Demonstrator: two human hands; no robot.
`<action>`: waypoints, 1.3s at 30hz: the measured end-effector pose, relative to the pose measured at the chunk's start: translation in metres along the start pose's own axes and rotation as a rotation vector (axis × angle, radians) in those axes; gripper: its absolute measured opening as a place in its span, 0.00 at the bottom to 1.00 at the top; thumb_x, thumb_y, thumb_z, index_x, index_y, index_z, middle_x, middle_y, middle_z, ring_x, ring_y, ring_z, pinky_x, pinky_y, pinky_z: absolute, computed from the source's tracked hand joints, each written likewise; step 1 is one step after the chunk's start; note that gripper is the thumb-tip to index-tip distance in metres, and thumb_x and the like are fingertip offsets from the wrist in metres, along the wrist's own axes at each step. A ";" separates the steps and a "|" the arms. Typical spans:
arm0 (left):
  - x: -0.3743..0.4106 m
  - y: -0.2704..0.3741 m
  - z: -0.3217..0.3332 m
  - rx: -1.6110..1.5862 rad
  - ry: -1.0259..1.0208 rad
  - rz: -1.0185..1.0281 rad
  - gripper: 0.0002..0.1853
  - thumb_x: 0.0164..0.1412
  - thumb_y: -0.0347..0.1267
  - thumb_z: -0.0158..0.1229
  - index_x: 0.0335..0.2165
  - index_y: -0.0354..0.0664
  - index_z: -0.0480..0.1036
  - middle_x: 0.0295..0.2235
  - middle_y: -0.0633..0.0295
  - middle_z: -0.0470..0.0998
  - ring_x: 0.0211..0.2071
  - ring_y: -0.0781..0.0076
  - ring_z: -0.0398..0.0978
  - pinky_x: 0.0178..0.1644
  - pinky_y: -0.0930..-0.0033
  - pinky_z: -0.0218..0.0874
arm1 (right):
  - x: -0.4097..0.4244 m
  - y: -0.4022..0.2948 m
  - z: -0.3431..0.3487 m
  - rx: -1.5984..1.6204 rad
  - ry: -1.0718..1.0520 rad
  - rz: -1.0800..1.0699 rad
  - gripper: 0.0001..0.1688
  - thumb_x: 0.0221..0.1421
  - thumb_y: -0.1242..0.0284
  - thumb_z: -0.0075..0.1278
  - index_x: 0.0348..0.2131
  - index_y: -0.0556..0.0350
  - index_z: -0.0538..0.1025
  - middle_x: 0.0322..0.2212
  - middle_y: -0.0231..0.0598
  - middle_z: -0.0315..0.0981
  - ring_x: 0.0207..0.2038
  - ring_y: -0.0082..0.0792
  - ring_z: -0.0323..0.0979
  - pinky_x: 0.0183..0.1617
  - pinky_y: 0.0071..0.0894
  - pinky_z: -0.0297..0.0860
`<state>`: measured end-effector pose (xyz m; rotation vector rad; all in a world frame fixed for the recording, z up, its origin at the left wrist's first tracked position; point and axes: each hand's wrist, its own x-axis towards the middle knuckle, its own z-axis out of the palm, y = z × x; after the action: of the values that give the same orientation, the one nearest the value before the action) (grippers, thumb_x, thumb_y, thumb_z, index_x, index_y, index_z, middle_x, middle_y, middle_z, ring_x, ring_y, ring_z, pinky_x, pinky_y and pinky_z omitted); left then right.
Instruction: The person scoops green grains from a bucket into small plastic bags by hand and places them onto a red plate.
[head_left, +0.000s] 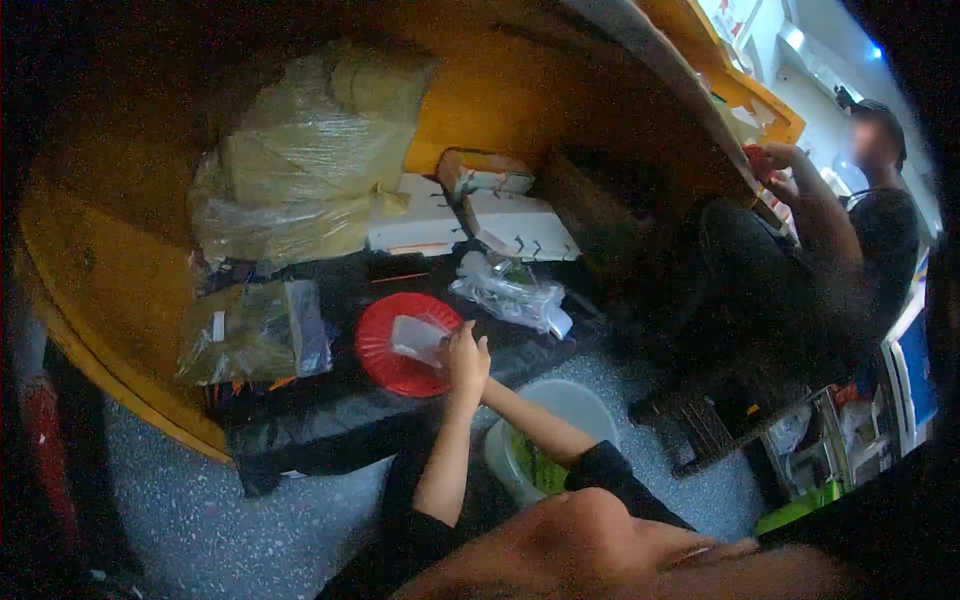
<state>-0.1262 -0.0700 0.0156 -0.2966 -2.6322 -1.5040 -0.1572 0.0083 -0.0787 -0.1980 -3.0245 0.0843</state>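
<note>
My left hand (468, 361) is at the right rim of a round red plate (376, 349) with a ribbed edge. Its fingers close around the near end of a small translucent plastic bag (414, 337), which stretches out over the plate. Behind the left hand, my right hand is mostly hidden; only its forearm reaches in from the lower right. Whether the right hand also grips the bag is not visible. Beneath the right forearm stands a pale translucent bucket (589, 401) with something green (540, 461) inside.
A black-covered surface (330, 416) carries a bundle of clear plastic bags (517, 292), a wrapped pack (247, 330) and white boxes (525, 221). A large wrapped bundle (307, 157) leans behind, against an orange-brown panel (480, 97). At right, a person (881, 217) holds something red (761, 161).
</note>
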 end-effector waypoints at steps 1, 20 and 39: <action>-0.001 0.002 -0.003 -0.032 0.019 0.020 0.20 0.53 0.32 0.55 0.45 0.39 0.66 0.42 0.50 0.71 0.43 0.51 0.69 0.48 0.51 0.58 | 0.000 -0.002 -0.001 -0.013 0.027 -0.008 0.14 0.48 0.64 0.46 0.33 0.53 0.74 0.33 0.49 0.71 0.37 0.50 0.70 0.38 0.46 0.68; 0.007 -0.018 0.024 -0.201 0.370 0.152 0.27 0.51 0.33 0.55 0.48 0.32 0.60 0.47 0.39 0.64 0.50 0.43 0.61 0.55 0.51 0.50 | -0.009 0.019 -0.066 0.330 0.443 -0.029 0.11 0.47 0.65 0.49 0.26 0.53 0.77 0.21 0.47 0.74 0.26 0.48 0.74 0.28 0.42 0.69; -0.032 0.021 0.053 -0.729 -0.524 0.271 0.12 0.47 0.33 0.64 0.28 0.34 0.76 0.25 0.59 0.78 0.26 0.76 0.75 0.32 0.73 0.65 | -0.165 0.119 -0.119 1.410 -0.005 0.273 0.15 0.51 0.74 0.54 0.40 0.58 0.71 0.33 0.35 0.74 0.36 0.24 0.72 0.38 0.21 0.67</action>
<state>-0.0892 -0.0176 0.0003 -1.1817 -2.0680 -2.4718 0.0339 0.1098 0.0147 -0.4149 -2.1689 2.0098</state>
